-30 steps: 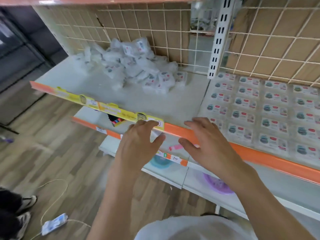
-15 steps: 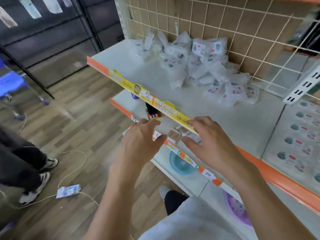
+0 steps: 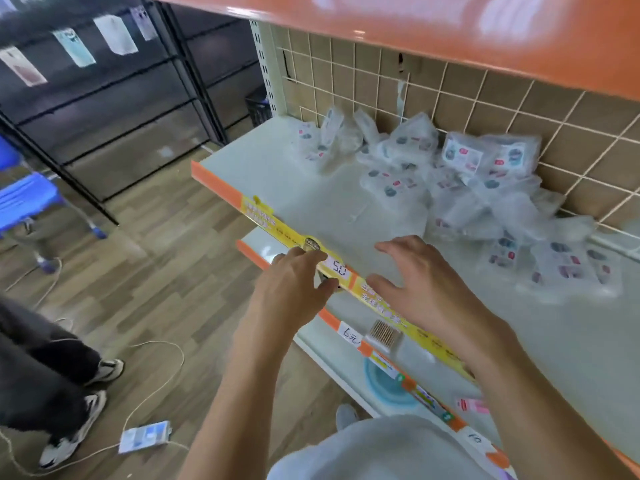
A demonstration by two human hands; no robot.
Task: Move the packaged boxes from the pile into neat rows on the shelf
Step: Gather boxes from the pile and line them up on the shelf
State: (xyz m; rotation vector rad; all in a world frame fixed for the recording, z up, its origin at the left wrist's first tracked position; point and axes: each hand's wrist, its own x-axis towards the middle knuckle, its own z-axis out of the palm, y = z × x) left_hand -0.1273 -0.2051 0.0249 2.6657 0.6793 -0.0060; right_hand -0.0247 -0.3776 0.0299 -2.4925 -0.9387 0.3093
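- Left hand (image 3: 294, 282): empty, fingers loosely spread, hovering at the shelf's front edge over the yellow price strip (image 3: 332, 265).
- Right hand (image 3: 419, 282): empty, fingers spread, palm down just above the shelf (image 3: 277, 174), near the pile but apart from it.
- Pile of packaged boxes (image 3: 460, 188): a loose heap of clear-wrapped packs at the back of the shelf, against the wire grid (image 3: 502, 98).
- Step in hand, as judged: the reach toward the pile; no pack is held yet.
- Next move likely calls for extending to the nearest packs (image 3: 561, 268), gripping one, then setting it square on bare shelf.
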